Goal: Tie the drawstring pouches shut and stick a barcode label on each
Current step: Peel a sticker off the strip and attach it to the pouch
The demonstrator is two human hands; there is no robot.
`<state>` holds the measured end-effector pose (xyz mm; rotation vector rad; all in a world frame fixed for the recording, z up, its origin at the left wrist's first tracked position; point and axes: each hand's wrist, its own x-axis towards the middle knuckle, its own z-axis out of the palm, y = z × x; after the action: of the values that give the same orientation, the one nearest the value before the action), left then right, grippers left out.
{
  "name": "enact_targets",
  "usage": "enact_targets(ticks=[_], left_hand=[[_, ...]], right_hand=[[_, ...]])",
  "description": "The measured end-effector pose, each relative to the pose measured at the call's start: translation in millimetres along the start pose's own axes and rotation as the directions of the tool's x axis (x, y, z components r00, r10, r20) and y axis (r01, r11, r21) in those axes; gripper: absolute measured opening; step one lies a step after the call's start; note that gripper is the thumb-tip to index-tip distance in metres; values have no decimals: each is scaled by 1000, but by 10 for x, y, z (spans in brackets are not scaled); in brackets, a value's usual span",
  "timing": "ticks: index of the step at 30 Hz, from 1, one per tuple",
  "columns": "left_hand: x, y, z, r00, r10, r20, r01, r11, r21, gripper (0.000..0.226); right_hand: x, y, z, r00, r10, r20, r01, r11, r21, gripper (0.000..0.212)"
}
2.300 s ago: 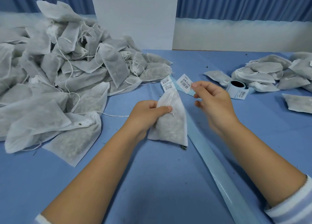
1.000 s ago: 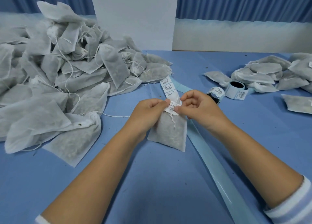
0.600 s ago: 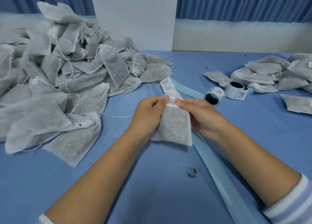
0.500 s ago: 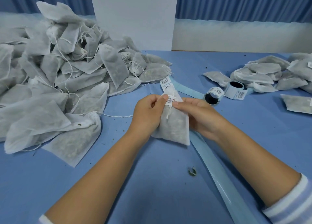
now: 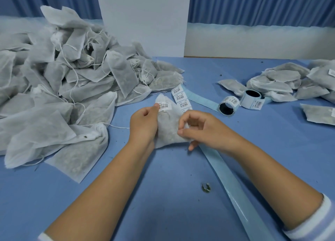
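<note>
Head view: pouch (image 5: pixel 167 130) at table (image 5: pixel 163 195) centre, between both hands; left hand (image 5: pixel 144 124) curled round its left side, thumb tip beside barcode label (image 5: pixel 165 106); right hand (image 5: pixel 197 128) pinching right edge; likely light, soft, limp; safest hold at gathered neck.

Pouch (image 5: pixel 168 130) up front: thin non-woven cloth, matt, half see-through, grainy fill showing. Label (image 5: pixel 165 106) on it, white paper, flat matt. Pile (image 5: pixel 63 95) at ten o'clock, same fuzzy cloth. Backing strip (image 5: pixel 235 191) towards five o'clock, pale blue, slick and glossy. Worktop (image 5: pixel 163 204), matt blue, smooth.
</note>
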<state>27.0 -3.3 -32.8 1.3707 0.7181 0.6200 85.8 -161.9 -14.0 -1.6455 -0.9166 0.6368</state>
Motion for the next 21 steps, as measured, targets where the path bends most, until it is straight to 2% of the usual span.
enact_targets(ticks=[2, 3, 5, 6, 7, 9, 10, 12, 15, 19, 21], left_hand=[[22, -17, -1, 998, -53, 44, 53, 999, -9, 27], [32, -12, 6, 993, -90, 71, 94, 994, -57, 31], [41, 24, 10, 986, -131, 102, 146, 976, -158, 33], [47, 38, 9, 987, -126, 99, 141, 976, -165, 31], [54, 42, 0, 990, -110, 90, 123, 981, -150, 30], [80, 31, -23, 996, -58, 64, 65, 992, -106, 26], [94, 18, -34, 998, -28, 53, 32, 996, -80, 24], [128, -15, -63, 999, 28, 32, -28, 1000, -4, 23], [222, -18, -135, 994, 105, -18, -102, 990, 100, 12], [470, 19, -287, 936, 350, -37, -325, 900, 291, 32], [591, 22, -357, 925, 381, -11, -364, 891, 272, 38]], right_hand=[[7, 14, 24, 997, -1, -81, -1, 999, -34, 17], [18, 13, 12, 977, -36, -210, 30, 999, -32, 19], [52, 2, -68, 837, -117, -535, 127, 992, -18, 24], [59, -12, -120, 774, -133, -620, 169, 986, 0, 32], [56, -14, -160, 762, -124, -636, 185, 982, 30, 41], [55, 19, -166, 828, -79, -556, 128, 991, 49, 52], [60, 40, -135, 862, -60, -503, 71, 997, 4, 52], [73, 84, -52, 894, -53, -445, 10, 995, -97, 47], [96, 117, 2, 909, -58, -414, -7, 988, -154, 37], [104, 150, 15, 915, -39, -401, -42, 981, -192, 31], [111, 160, 27, 920, -37, -389, -49, 977, -210, 28]])
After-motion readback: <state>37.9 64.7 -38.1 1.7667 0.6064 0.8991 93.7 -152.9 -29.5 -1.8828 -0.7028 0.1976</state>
